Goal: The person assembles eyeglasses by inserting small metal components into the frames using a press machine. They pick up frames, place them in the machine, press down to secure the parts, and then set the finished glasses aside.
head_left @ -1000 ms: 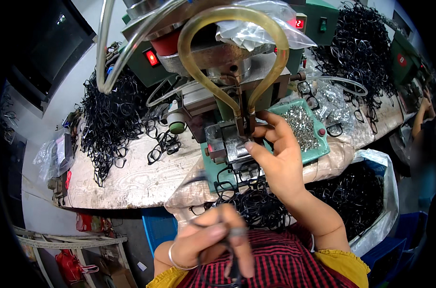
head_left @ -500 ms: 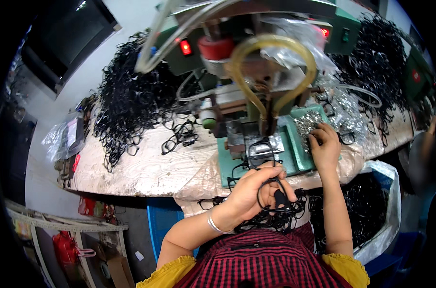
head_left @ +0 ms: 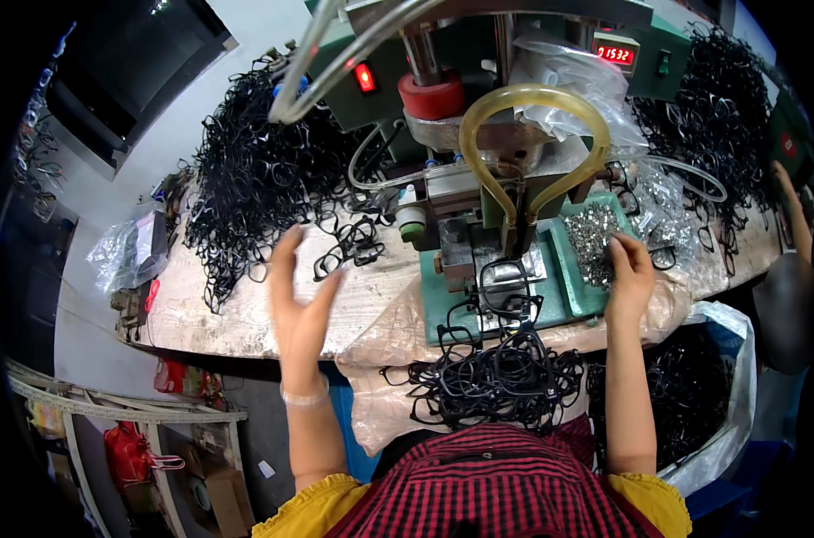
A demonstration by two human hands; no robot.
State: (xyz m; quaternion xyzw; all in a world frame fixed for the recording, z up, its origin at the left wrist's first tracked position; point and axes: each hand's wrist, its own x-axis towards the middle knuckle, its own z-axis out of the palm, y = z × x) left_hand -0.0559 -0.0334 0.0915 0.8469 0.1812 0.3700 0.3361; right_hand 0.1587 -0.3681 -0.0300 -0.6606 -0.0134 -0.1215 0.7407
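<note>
My left hand [head_left: 301, 314] is spread above the table, holding nothing, its thumb and forefinger apart beside a few loose black eyeglass frames [head_left: 348, 248]. At the right, my right hand [head_left: 633, 282] has its fingertips drawn together at the edge of the small metal pieces [head_left: 591, 240] in a green tray [head_left: 561, 269]; whatever is between them is too small to make out. One black eyeglass frame [head_left: 483, 282] rests at the metal fixture of the bench press [head_left: 432, 95], under its head. More eyeglass frames [head_left: 496, 381] lie tangled in front of my apron.
Big heaps of black frames stand on the table at the left [head_left: 254, 161] and far right [head_left: 707, 108]. A yellow tube loop [head_left: 595, 108] hangs before the press. A lined bin [head_left: 739, 377] of dark frames sits right. Another person's arm [head_left: 794, 215] shows at the right edge.
My left hand has let go of a black eyeglass frame and swung left and forward over the table, opening. My right hand stays by the metal pieces. The view has shifted slightly.
</note>
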